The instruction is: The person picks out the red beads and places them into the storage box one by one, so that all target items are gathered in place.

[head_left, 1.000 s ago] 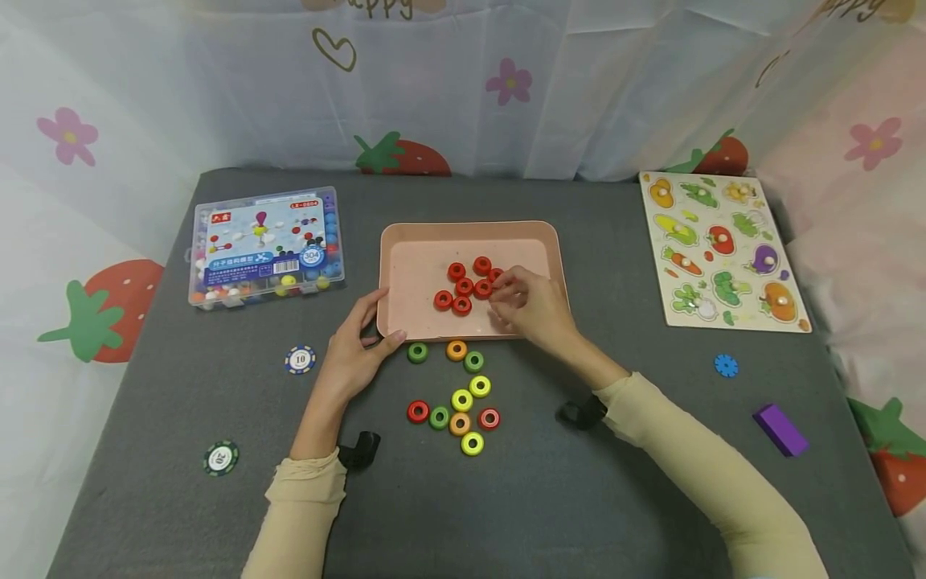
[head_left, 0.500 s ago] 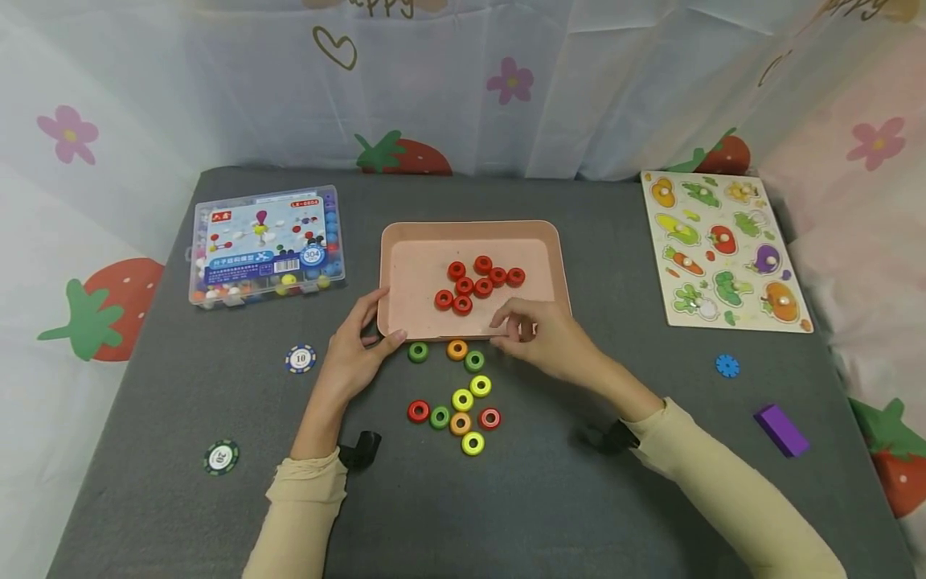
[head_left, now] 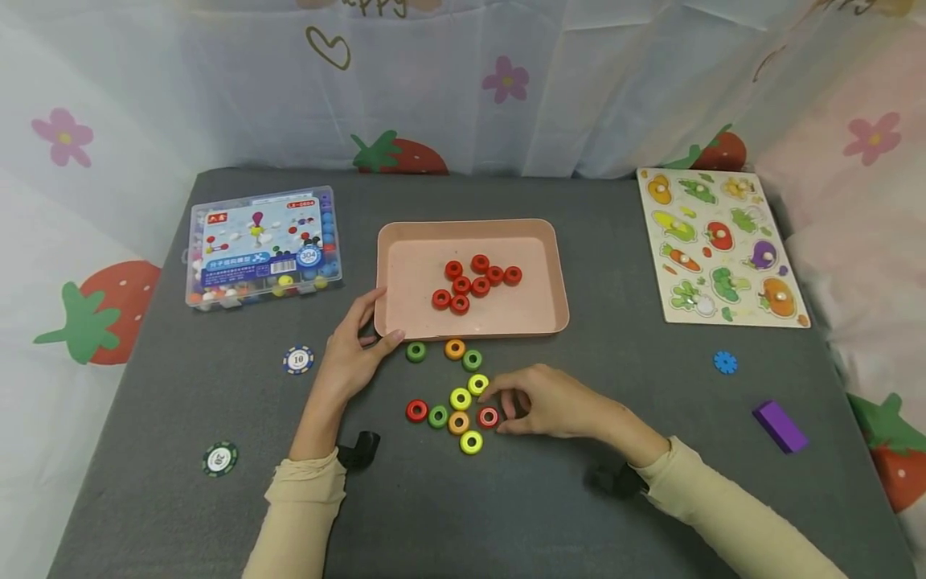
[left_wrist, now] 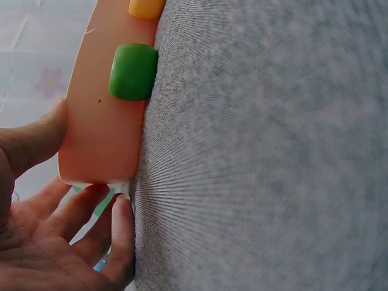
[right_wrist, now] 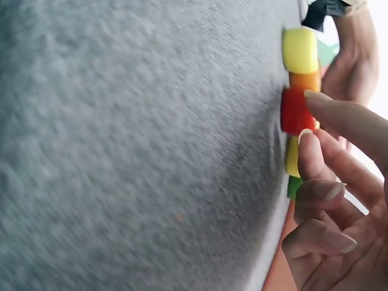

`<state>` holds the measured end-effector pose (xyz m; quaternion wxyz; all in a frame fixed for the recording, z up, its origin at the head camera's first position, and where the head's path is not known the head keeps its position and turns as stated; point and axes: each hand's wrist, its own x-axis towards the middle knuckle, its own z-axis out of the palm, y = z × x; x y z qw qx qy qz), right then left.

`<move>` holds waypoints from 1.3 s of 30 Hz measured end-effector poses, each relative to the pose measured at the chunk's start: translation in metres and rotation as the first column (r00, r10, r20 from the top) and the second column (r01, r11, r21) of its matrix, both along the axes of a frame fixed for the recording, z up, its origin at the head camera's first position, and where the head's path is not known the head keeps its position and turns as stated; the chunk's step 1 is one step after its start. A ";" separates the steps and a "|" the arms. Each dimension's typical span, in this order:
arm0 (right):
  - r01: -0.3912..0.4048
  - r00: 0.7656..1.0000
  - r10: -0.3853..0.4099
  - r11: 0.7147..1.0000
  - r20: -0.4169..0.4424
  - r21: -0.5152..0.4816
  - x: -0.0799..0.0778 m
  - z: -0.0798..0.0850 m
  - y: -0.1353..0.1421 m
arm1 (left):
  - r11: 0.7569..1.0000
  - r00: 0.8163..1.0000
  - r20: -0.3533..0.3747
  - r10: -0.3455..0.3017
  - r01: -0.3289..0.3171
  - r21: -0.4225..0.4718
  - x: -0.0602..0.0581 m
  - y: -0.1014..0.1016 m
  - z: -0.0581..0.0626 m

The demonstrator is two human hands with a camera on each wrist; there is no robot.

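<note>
My left hand [head_left: 354, 350] holds the near-left corner of a pink tray [head_left: 535, 320], thumb on the front side and fingers along the left side. Several red rings [head_left: 460, 286] lie inside the tray. In front of it, on the grey cloth, are loose green, orange, yellow and red rings. My right hand [head_left: 557, 402] is at the right of this group. Its thumb and index finger stand on either side of a red ring [head_left: 488, 416]; a firm pinch is not visible. The right wrist view shows the fingertips beside that red ring [right_wrist: 296, 111], the other fingers loosely bent.
A clear case of coloured balls [head_left: 264, 249] is at the back left, a vegetable puzzle board [head_left: 723, 249] at the back right. Poker chips [head_left: 298, 360] lie at the left. A blue disc [head_left: 726, 363] and purple block [head_left: 781, 427] lie at the right.
My right hand has left the tray, where one more red ring now shows uncovered, and moved toward the front to the red ring on the cloth. My left hand has stayed on the tray.
</note>
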<state>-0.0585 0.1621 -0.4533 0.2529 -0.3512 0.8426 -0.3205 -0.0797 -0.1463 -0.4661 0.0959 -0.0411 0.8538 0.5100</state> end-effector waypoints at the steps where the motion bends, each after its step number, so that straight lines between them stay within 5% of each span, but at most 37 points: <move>1: -0.005 1.000 0.005 1.000 0.003 0.000 0.001 -0.002 -0.001 | 1.000 1.000 -0.001 0.001 -0.001 0.001 0.000 0.000 0.000; 11: -0.022 1.000 0.022 0.999 -0.004 -0.049 -0.005 -0.001 -0.004 | 1.000 1.000 0.005 0.003 -0.003 0.004 0.000 0.000 -0.001; 23: 0.154 0.985 -0.170 0.940 -0.028 -0.304 -0.051 0.016 -0.001 | 1.000 1.000 -0.004 -0.001 0.001 -0.014 -0.001 -0.001 -0.002; 33: 0.369 0.907 -0.410 0.886 -0.101 -0.282 -0.080 0.013 -0.012 | 1.000 1.000 -0.006 -0.002 0.002 -0.011 -0.001 -0.002 -0.002; 39: 0.424 0.874 -0.466 0.869 -0.134 -0.256 -0.088 0.005 -0.019 | 1.000 1.000 -0.004 -0.002 0.002 -0.005 0.000 -0.001 -0.001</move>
